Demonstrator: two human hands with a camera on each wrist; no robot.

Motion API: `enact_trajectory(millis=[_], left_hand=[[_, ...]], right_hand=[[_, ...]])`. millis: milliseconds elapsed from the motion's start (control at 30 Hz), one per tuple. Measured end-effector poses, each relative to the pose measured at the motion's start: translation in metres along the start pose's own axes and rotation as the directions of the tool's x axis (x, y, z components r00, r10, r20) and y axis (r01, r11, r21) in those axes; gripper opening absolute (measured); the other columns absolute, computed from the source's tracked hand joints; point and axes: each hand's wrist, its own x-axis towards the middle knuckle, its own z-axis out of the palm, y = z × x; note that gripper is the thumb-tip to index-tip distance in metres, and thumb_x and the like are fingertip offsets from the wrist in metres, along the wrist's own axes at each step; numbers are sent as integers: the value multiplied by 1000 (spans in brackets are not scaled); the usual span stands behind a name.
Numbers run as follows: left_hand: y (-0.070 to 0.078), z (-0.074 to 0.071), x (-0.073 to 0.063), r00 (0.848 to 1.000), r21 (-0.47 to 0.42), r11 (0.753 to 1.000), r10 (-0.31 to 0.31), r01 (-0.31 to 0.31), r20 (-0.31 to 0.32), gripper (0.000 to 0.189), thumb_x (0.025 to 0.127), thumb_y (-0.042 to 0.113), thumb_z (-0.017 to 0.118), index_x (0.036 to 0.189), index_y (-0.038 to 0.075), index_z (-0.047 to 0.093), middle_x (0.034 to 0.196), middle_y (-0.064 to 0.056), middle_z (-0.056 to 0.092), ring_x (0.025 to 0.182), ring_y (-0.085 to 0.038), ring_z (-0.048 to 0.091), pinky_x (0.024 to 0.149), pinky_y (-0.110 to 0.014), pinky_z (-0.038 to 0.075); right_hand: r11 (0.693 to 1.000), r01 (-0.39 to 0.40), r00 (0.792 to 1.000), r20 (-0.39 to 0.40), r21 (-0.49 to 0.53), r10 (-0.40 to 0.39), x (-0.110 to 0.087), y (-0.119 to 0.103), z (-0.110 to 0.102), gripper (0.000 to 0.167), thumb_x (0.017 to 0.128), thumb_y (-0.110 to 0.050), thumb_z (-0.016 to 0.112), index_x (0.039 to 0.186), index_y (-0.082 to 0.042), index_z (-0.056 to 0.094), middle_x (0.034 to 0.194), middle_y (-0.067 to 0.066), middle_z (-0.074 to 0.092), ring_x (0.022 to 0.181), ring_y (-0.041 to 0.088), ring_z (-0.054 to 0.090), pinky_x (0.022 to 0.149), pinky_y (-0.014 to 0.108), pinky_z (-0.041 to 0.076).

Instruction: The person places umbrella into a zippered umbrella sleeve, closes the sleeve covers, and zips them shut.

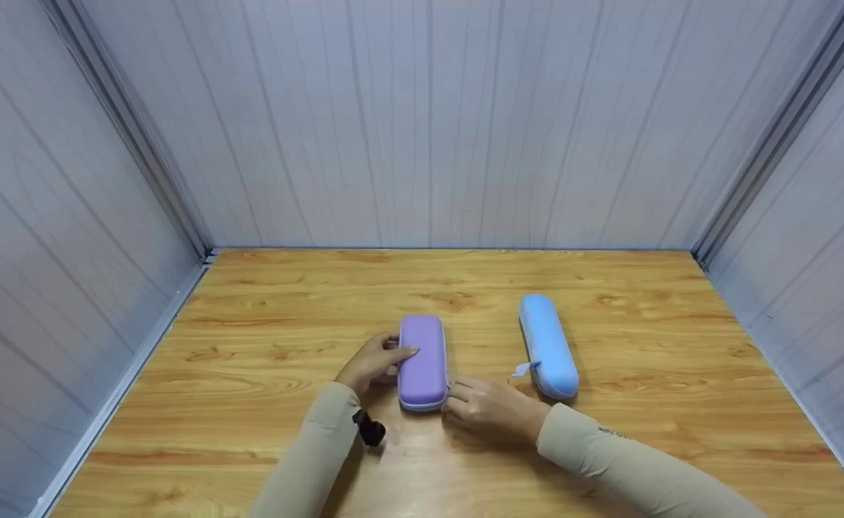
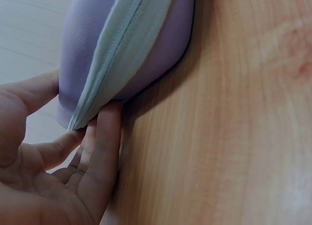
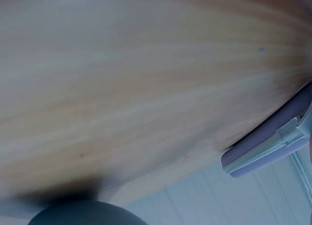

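Observation:
A purple hard pencil case [image 1: 422, 360] with a pale zipper band lies lengthwise on the wooden table. My left hand [image 1: 374, 364] grips its left side, thumb on the lid and fingers against the lower side. In the left wrist view, those fingers [image 2: 105, 152] press beneath the zipper band [image 2: 122, 44], which is closed along the part that shows. At the case's lower right edge, my right hand [image 1: 485, 404] has its fingers curled, pinching at the zipper pull, mostly hidden by the fingers. The right wrist view shows the case [image 3: 263, 142] with a fabric strip across its zipper.
A light blue pencil case [image 1: 550, 349] lies to the right, slightly slanted, a pale strap [image 1: 524, 369] sticking out from its left side. A dark wrist device [image 1: 371, 429] sits at the left cuff. Pale panel walls [image 1: 457, 129] enclose the table's back and sides.

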Motion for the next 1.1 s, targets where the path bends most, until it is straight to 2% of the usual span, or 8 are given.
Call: enact_trajectory(millis=[200,300,367,467,600,733,867,1100], left_hand=[[0,-1,2,1000,4,1000,2,-2,8,60,93,18,72,142,-7,48,120,-23,57,105,-32,64,87,-43,56],[1,-1,2,1000,5,1000,-11,11,7,62,93,20,72,143,-5,47,122,-23,57,106,-33,64,87,-42,56],[1,-2,2,1000,7,1000,-15,15,7,63,93,21,73,144,-5,46,124,-23,56,107,-33,63,88,-42,56],[1,-2,1,1000,8,1000,-17,17,8,65,93,22,73,145,-5,45,125,-24,55,108,-34,63,89,-42,55],[1,-3,1,1000,9,1000,-12,12,9,64,93,22,73,144,-5,46,125,-24,55,109,-34,63,89,-43,55],[0,-2,1,1000,20,1000,-6,6,8,61,92,20,73,142,-5,49,123,-23,56,107,-32,63,88,-42,55],[1,-1,1,1000,5,1000,-12,12,6,56,93,17,73,138,-6,50,119,-21,57,102,-30,63,86,-41,56],[1,-1,1,1000,-7,1000,-10,10,3,52,93,16,73,135,-5,52,116,-20,56,98,-29,62,84,-42,57]], right_hand=[[999,-43,999,19,-19,43,0,-1,-1,8,93,-10,62,98,-6,68,99,7,70,94,18,66,88,28,53],[985,-149,988,50,85,146,2,-3,-3,6,94,-10,65,99,-7,67,97,5,69,89,16,63,81,27,53],[950,-246,969,87,194,233,2,-4,-5,6,94,-11,68,99,-8,66,95,2,66,85,15,61,76,27,53],[860,-380,925,158,341,346,4,-5,-8,7,94,-12,70,98,-9,65,92,-1,63,83,13,58,73,27,52],[780,-471,882,230,413,411,5,-6,-11,4,96,-12,67,97,-9,66,94,-1,63,86,13,59,76,28,53],[745,-508,861,239,433,448,4,-6,-11,3,94,-11,68,94,-10,66,94,-2,64,87,12,59,76,27,53],[752,-522,852,210,402,480,3,-7,-10,5,90,-9,71,92,-11,66,90,-2,65,83,12,59,71,27,53],[699,-601,797,231,388,558,3,-4,-13,5,88,-10,71,86,-14,67,84,-4,62,76,9,54,64,25,50]])
